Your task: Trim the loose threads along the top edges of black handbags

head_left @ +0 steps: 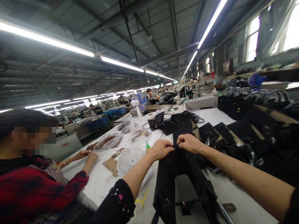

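A black fabric bag (163,180) stands upright in front of me, its panels spread apart with a gap between them. My left hand (161,150) pinches its top edge from the left. Close beside it, my right hand (188,143) pinches the same edge, fingers pressed together. A strap with a small metal piece crosses the lower part of the bag. Just left of my left forearm sits a small white fan (131,160), with a green-tipped bottle (147,145) behind it.
Black bags with handles (252,99) and more black pieces (233,133) crowd the right side. Plastic-wrapped brown pieces (108,141) lie left on the white table (95,186). A co-worker in a red plaid sleeve (44,186) works at the left. A blue fan (141,102) stands farther back.
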The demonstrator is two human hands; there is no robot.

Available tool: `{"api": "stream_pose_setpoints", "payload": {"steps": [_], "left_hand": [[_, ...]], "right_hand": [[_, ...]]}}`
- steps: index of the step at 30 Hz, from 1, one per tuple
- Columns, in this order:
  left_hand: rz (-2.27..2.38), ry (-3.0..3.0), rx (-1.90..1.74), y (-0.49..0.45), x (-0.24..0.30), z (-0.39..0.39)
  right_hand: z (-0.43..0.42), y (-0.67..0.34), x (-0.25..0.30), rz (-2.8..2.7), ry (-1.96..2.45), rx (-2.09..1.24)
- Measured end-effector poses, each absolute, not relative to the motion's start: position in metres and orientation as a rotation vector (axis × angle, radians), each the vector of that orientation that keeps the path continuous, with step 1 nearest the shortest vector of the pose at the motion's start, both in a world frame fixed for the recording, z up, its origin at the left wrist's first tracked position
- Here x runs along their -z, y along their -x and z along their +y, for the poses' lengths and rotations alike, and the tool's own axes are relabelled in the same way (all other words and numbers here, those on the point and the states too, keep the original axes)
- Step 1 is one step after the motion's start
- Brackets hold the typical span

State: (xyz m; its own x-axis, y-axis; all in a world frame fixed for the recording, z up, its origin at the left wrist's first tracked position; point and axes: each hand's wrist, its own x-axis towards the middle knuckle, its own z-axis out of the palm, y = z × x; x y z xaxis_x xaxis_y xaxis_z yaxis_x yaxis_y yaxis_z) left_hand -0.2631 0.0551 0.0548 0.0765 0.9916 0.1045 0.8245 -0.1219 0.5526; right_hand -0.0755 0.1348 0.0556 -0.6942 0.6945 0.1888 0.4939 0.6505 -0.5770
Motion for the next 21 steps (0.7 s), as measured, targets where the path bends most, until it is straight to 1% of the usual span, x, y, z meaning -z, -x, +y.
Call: {"api": "stream_pose_setpoints", "payload": {"steps": [6,16,21], "left_hand": [[1.810,-1.885,-0.757,0.273,-0.046,0.057],[1.890,-1.784,-0.822,0.276,-0.046,0.052],[1.888,-1.771,-0.822,0.274,-0.046,0.052]], "right_hand": [[0.134,0.081,-0.053,-2.540,0.804,-0.732],[0.128,0.091,-0.058,-2.599,0.797,-0.590],[0.128,0.087,-0.061,-2.633,0.712,-0.568]]}}
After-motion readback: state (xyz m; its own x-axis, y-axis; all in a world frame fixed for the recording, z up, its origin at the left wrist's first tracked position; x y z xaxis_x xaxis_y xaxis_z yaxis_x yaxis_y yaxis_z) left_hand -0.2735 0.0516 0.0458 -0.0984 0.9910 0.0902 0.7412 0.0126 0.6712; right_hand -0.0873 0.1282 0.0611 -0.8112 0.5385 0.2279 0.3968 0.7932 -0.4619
